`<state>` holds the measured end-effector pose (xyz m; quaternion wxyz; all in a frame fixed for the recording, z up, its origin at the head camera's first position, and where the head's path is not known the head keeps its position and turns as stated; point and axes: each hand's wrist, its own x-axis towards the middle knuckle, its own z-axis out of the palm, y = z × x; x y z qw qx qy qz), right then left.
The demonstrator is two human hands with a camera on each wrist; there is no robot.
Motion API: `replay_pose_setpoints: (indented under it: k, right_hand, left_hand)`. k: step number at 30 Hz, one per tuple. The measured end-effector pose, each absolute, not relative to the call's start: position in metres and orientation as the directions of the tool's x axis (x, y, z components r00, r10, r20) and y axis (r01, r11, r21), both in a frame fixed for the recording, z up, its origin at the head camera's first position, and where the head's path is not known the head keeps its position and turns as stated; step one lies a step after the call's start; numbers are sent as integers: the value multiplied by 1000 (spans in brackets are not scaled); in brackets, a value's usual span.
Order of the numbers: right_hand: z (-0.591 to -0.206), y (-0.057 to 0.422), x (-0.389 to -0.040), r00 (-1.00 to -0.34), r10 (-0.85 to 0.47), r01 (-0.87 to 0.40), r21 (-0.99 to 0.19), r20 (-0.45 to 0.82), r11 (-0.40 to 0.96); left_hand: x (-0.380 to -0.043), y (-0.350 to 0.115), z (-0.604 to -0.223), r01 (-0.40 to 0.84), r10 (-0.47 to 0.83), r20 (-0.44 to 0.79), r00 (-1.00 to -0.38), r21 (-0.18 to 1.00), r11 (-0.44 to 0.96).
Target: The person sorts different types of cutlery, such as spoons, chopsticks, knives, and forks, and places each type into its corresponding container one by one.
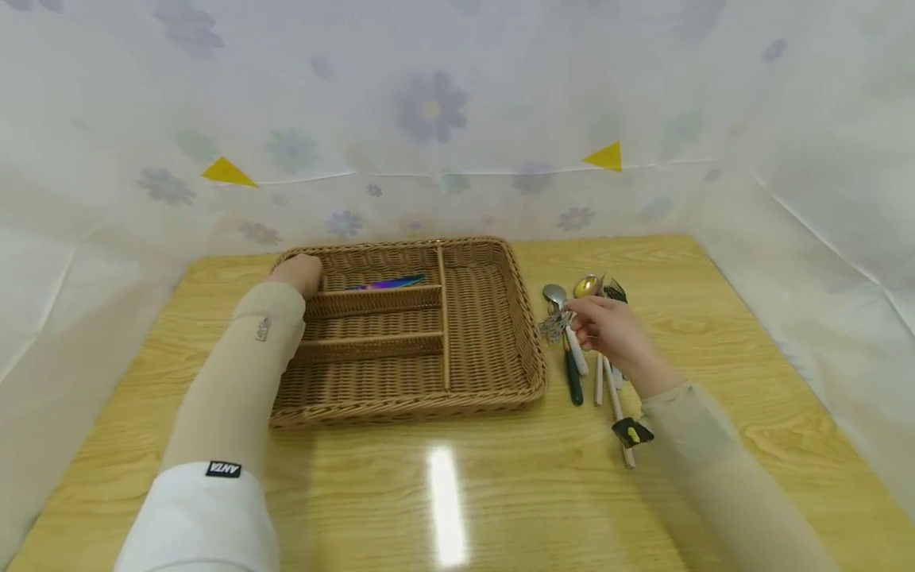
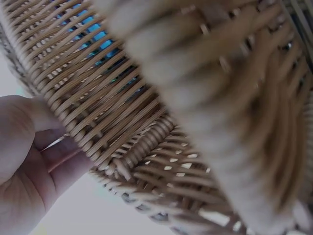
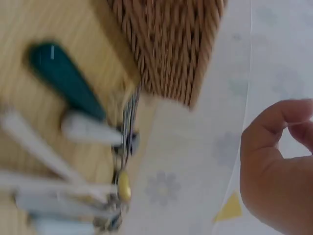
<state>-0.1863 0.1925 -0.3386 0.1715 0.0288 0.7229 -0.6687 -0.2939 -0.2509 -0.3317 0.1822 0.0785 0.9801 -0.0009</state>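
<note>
At the far left corner of the wicker basket [image 1: 364, 411], my left hand [image 1: 307, 274] grips the woven edge. The left wrist view shows the thumb and fingers of this hand [image 2: 29, 152] on either side of the wicker. A rainbow-coloured piece of cutlery [image 1: 391, 283] lies in the back compartment. To the right of the basket, my right hand [image 1: 608, 326] hovers with bent fingers over silver forks [image 1: 554, 324] and a silver spoon [image 1: 554, 294]. The right wrist view cuts off its fingertips, so whether they pinch anything is hidden.
A dark green handle [image 1: 574, 380], a white handle [image 1: 577, 353], a gold spoon [image 1: 588, 286] and a black fork [image 1: 615, 291] lie in the pile. A black tag [image 1: 632, 432] is near the right cuff. White flowered cloth [image 1: 429, 183] encloses the wooden table [image 1: 357, 492].
</note>
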Motion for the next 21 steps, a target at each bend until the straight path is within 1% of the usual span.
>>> replay_pose_setpoints:
  k: [4,7,9,12,16,21]
  right_hand:
    - [-335,218,-197,-948,-168,216,-933,-272,288]
    - [-335,239,-204,-956,-112,190,-862,-271,469]
    - [-338,251,-208,-958,-72,195,-810,-279,554]
    - [-344,264,-212,-953,-30,217,-747,-302,629]
    - [-355,270,-217,-943,-15,229,-680,-332,697]
    - [-366,273,-219,-948,-15,188,-601,-317,777]
  left_hand:
    - [-283,-251,-324,144,154,-319,-935,55,988]
    - [-273,-240,-315,168,182,-293,-939,72,983]
    - [-267,-230,-311,186,197,-289,-937,65,980]
    - [-257,-219,-307,212,214,-285,-934,40,976]
    - [-240,-210,-304,236,226,-280,-933,-1,972]
    - [-220,-201,-304,262,249,-272,-929,-9,965]
